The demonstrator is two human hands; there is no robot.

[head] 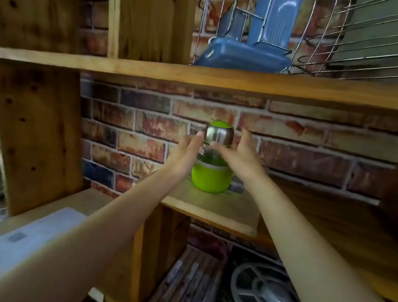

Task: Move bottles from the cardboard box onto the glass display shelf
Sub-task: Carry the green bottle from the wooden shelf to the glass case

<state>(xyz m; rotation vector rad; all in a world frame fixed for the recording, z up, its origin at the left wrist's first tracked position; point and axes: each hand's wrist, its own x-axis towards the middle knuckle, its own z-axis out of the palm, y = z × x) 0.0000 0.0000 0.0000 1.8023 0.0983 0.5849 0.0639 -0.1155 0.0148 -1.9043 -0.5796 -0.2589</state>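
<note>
Green bottle (212, 162) upright on wooden shelf (223, 212) — left hand (187, 153) and right hand (239, 153) flank its neck, fingers open. Best released evenly, so it doesn't tip.

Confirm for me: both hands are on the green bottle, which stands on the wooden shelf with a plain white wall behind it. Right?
Not quite. The head view shows a brick wall behind it, not plain white. The rest holds: the left hand and right hand are at the green bottle, which stands on the wooden shelf.
</note>
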